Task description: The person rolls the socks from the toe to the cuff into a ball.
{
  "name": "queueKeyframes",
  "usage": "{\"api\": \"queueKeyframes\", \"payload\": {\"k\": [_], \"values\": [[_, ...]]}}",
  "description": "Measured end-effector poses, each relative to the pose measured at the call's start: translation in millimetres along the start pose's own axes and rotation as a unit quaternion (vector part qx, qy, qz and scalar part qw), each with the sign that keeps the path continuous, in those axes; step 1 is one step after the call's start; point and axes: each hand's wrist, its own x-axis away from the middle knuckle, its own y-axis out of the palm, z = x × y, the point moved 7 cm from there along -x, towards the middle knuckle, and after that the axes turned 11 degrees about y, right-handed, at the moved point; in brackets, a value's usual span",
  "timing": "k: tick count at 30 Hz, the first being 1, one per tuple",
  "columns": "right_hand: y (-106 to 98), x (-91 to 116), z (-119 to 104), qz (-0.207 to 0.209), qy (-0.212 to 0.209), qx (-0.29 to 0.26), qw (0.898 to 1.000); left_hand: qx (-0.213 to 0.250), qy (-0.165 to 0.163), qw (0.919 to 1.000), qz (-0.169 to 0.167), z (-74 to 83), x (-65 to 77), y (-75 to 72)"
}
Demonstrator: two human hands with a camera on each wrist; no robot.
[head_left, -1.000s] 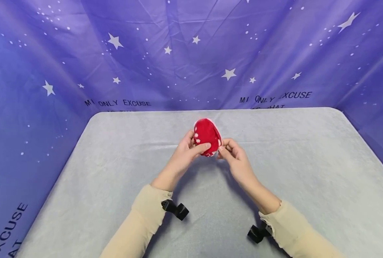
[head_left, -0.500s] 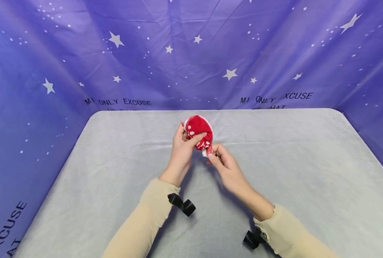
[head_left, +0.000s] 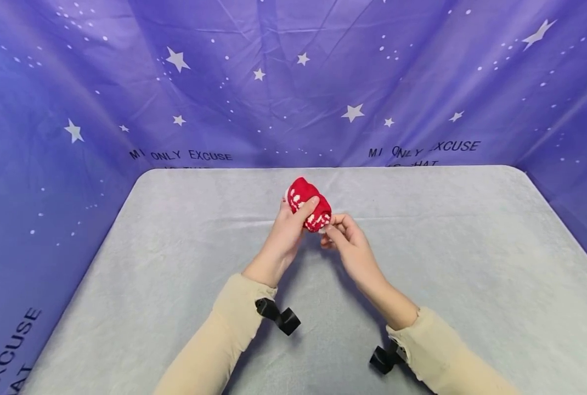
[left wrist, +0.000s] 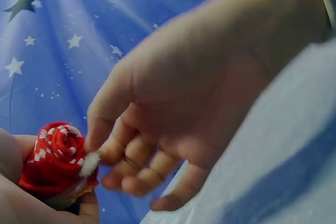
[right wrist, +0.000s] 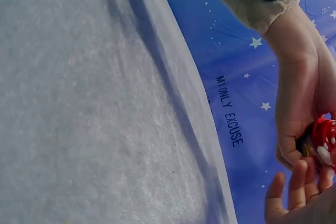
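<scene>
A red cloth piece with white markings (head_left: pixel 300 187) is bundled into a thick roll above the table. My left hand (head_left: pixel 284 232) grips it, thumb laid across the front. At its lower right end, my right hand (head_left: pixel 356 249) pinches the edge with thumb and forefinger. The left wrist view shows the spiral end of the red roll (left wrist: pixel 62 148) and a small white fluffy tuft (left wrist: pixel 90 164) by the right fingertips. A narrow gold-coloured edge (left wrist: pixel 84 192) shows beneath. The far side of the roll is hidden by the left hand.
A pale grey cloth covers the table (head_left: pixel 175 219). Behind and at the sides hangs a purple-blue curtain (head_left: pixel 283 99) with white stars and black lettering. Black camera mounts (head_left: pixel 287 321) sit at both beige cuffs.
The flatter red cloth has become a tighter roll, turned slightly. The white tuft, which hung beside the right fingers half a second ago, is now mostly tucked at the roll's end.
</scene>
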Motion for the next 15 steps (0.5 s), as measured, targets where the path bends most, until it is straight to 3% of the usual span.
{"api": "queueKeyframes", "payload": {"k": [3,6,11,15], "values": [[-1,-3,-1,0.006,0.006,0.023,1.000,0.078,-0.020,0.9967,-0.009,1.0,0.9,1.6],[-2,-6,-1,0.004,0.008,0.042,0.999,0.113,-0.039,0.9925,-0.025,1.8,3.2,0.9],[-1,-7,-2,-0.020,-0.022,0.071,0.997,0.070,-0.027,0.9966,-0.035,3.5,4.5,-6.1],[2,-3,0,-0.043,-0.057,0.089,0.993,0.015,0.014,0.9998,-0.005,4.8,0.4,-16.7]]}}
